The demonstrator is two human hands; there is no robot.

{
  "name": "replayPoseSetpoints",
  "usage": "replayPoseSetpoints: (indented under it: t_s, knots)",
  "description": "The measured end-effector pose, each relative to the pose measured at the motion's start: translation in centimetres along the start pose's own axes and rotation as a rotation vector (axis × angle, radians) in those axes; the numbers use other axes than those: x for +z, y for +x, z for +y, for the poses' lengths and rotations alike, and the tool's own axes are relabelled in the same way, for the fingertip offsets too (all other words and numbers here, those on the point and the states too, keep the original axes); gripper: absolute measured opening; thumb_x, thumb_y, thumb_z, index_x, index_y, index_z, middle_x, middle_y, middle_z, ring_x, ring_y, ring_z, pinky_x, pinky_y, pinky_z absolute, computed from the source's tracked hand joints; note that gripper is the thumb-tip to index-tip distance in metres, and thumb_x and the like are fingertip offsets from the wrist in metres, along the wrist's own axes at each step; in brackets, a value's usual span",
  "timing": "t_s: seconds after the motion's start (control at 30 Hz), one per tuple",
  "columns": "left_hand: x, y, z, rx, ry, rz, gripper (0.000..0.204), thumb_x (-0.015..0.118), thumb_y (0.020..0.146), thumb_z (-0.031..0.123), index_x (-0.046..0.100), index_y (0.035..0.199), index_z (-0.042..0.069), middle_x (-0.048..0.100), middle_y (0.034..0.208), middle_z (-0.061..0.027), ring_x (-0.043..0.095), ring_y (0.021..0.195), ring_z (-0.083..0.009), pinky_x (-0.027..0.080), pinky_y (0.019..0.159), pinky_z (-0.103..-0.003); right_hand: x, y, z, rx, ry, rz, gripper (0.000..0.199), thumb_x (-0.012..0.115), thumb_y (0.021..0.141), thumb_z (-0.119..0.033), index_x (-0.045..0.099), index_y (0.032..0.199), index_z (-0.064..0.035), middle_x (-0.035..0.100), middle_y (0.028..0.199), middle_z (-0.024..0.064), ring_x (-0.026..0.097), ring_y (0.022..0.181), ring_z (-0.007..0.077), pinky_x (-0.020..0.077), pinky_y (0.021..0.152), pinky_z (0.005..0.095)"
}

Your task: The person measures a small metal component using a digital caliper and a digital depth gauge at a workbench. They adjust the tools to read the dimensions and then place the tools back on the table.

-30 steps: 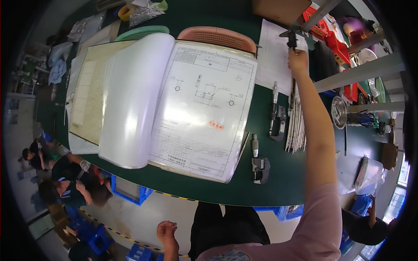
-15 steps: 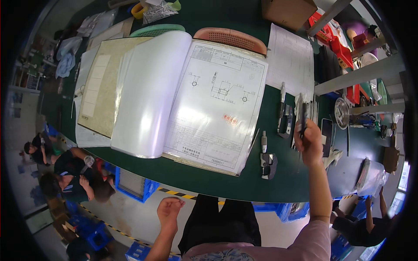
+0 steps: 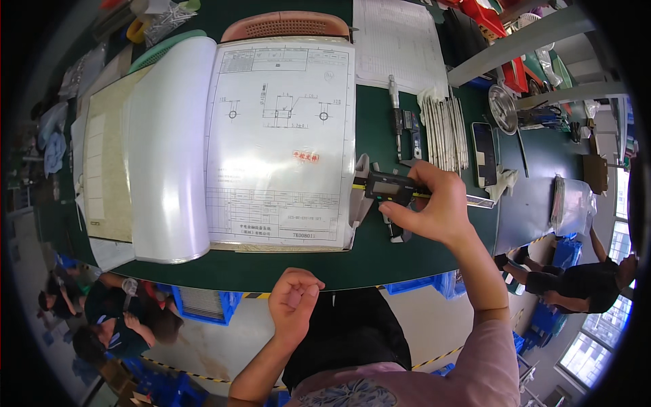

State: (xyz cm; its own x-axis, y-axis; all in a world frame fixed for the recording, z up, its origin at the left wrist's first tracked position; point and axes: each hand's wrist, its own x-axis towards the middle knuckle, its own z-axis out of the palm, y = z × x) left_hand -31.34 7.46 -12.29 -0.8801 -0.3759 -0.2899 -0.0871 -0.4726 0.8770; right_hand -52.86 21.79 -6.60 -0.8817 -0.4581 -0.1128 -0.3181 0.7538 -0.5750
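Observation:
My right hand [image 3: 441,203] is closed round a digital caliper [image 3: 390,188], its display facing up. The caliper lies sideways, its jaws at the right edge of a technical drawing [image 3: 278,149] in a sleeved binder. Before the table's front edge is my left hand [image 3: 296,305], fingers curled and thumb against the fingertips; anything in them is too small to name. One micrometer [image 3: 395,108] lies beyond the caliper. Another micrometer [image 3: 399,234] is partly hidden beneath the caliper and my right hand.
Right of the micrometers lie several thin rods [image 3: 444,132], a phone [image 3: 484,154] and a metal bowl [image 3: 502,108]. A printed sheet [image 3: 397,44] and a pink basket [image 3: 285,26] are at the back. A shelf post [image 3: 522,44] juts in at right. Other people sit beyond the table.
My right hand has moved left from beside the rods, bringing the caliper to the drawing's edge. My left hand has come up closer to the table. The view has shifted right.

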Motion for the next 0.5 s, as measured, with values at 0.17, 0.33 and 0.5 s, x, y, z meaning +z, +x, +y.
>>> replayPoseSetpoints:
  t_s: [0.17, 0.33, 0.5]
  knots:
    - [-0.5, -1.5, -1.3, -0.050, 0.043, -0.035, 0.010, 0.050, 0.080, -0.005, 0.051, 0.088, 0.000, 0.048, 0.089, -0.0078, 0.052, 0.080, -0.0128, 0.042, 0.070, -0.023, 1.1, -0.7, 1.2, 0.011, 0.011, 0.001, 0.044, 0.076, 0.049, -0.039, 0.047, 0.054, -0.0057, 0.044, 0.045, 0.0050, 0.043, 0.038, 0.0177, 0.0364, 0.040, 0.0281]
    - [-0.6, -1.0, -0.3, -0.007, 0.084, -0.034, 0.010, 0.051, 0.080, -0.005, 0.051, 0.089, 0.000, 0.048, 0.088, -0.0077, 0.052, 0.079, -0.0127, 0.042, 0.070, -0.023, 1.1, -1.0, 1.3, 0.024, -0.025, -0.050, 0.042, 0.076, 0.048, -0.039, 0.053, 0.057, -0.0045, 0.048, 0.047, 0.0063, 0.049, 0.042, 0.0202, 0.0392, 0.042, 0.0290]
    - [0.2, 0.5, 0.7, 0.068, 0.104, 0.017, 0.010, 0.052, 0.079, -0.005, 0.051, 0.088, 0.000, 0.048, 0.087, -0.0081, 0.052, 0.077, -0.0124, 0.042, 0.069, -0.022, 0.4, -1.0, 1.4, -0.053, -0.094, -0.127, 0.041, 0.075, 0.049, -0.035, 0.059, 0.073, -0.0058, 0.054, 0.054, 0.0074, 0.056, 0.052, 0.0246, 0.0439, 0.048, 0.0323]
